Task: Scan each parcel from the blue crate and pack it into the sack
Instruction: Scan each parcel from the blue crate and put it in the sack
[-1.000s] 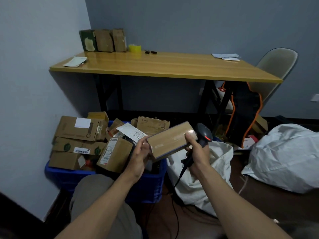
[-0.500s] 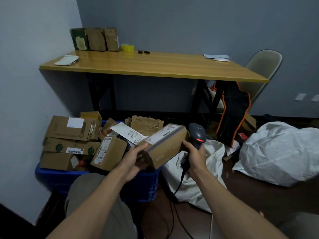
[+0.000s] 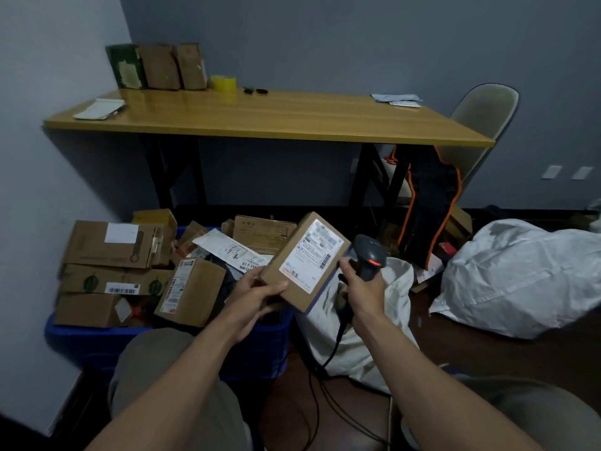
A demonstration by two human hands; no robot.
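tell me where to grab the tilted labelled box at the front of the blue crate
Probably its raised top end, pinched from above: the tilted box stands on end in the blue crate, top free, with stacked cartons crowding its label side.

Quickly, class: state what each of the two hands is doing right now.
Left hand: holds the labelled cardboard parcel by its lower corner.
Right hand: grips the barcode scanner by its handle.
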